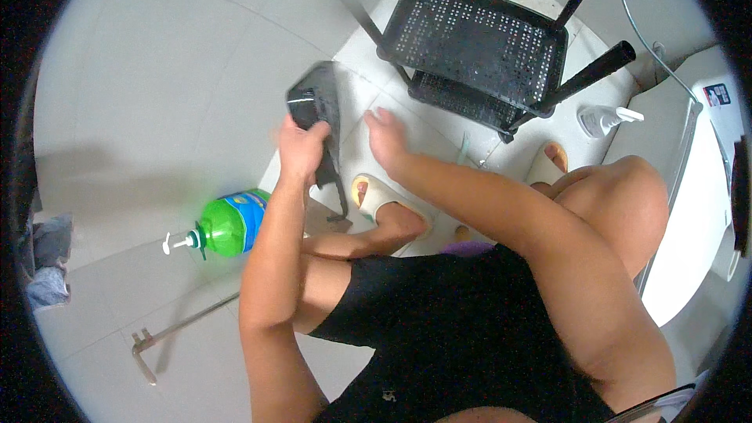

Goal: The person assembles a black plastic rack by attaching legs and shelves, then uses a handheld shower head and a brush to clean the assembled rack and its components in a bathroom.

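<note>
A dark grey and black panel-like piece [319, 94] with a glossy black face is gripped in my left hand [301, 147], thumb across its near side. It is tilted and slightly blurred, so its exact kind is unclear. A thin dark strip runs down from it toward the floor. Just to its right, my right hand [385, 141] hovers with fingers loosely extended, apart from the piece and holding nothing. Beyond it stands a black rack [478, 39] with perforated tiers and tubular legs, wet-looking on top.
On the left stands a green pump bottle [225, 225] by the tiled wall. A white spray bottle [601, 120] is right of the rack. My sandals [384, 197] are on the tiled floor. A metal rail [192, 319] is lower left; a white fixture [689, 219] borders the right.
</note>
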The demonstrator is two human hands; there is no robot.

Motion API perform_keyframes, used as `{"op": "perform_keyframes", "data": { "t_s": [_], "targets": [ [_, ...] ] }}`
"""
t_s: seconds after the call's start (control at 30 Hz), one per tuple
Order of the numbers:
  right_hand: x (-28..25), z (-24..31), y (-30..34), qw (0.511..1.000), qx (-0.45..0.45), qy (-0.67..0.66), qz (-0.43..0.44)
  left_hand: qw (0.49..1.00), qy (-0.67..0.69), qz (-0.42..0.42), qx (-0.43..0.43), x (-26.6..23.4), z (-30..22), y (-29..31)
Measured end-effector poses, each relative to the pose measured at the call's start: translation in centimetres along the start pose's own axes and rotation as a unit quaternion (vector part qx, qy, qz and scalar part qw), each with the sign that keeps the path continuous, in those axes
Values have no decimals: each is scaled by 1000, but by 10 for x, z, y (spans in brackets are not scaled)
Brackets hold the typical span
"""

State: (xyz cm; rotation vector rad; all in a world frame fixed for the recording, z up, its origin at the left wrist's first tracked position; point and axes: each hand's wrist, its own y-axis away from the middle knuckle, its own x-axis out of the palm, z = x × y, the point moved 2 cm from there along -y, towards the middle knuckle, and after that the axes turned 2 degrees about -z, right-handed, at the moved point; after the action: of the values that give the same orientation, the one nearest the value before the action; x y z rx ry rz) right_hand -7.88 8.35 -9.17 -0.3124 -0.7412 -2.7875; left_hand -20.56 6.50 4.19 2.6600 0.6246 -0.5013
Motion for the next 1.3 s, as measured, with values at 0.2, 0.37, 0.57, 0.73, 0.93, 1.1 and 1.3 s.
{"op": "perform_keyframes", "data": {
  "t_s": [0.2,0.37,0.57,0.73,0.93,1.1,1.3],
  "targets": [
    [7,7,-7,988,4,35,150,983,161,51,-72,-3,-9,-9],
    [29,71,65,934,-331,104,84,984,177,-8,0,-18,-32,-4],
    [29,131,90,907,-366,204,37,980,183,76,22,-22,-106,22],
    [22,184,91,919,-363,154,-17,954,211,176,120,-21,-153,29],
    [3,283,107,882,-463,76,-49,800,426,383,176,-13,-227,46],
    [-58,365,141,901,-429,24,-68,795,161,137,569,-5,-253,65],
    [-154,397,163,933,-314,-171,-48,675,255,-287,630,-7,-223,-1]
  ]
}}
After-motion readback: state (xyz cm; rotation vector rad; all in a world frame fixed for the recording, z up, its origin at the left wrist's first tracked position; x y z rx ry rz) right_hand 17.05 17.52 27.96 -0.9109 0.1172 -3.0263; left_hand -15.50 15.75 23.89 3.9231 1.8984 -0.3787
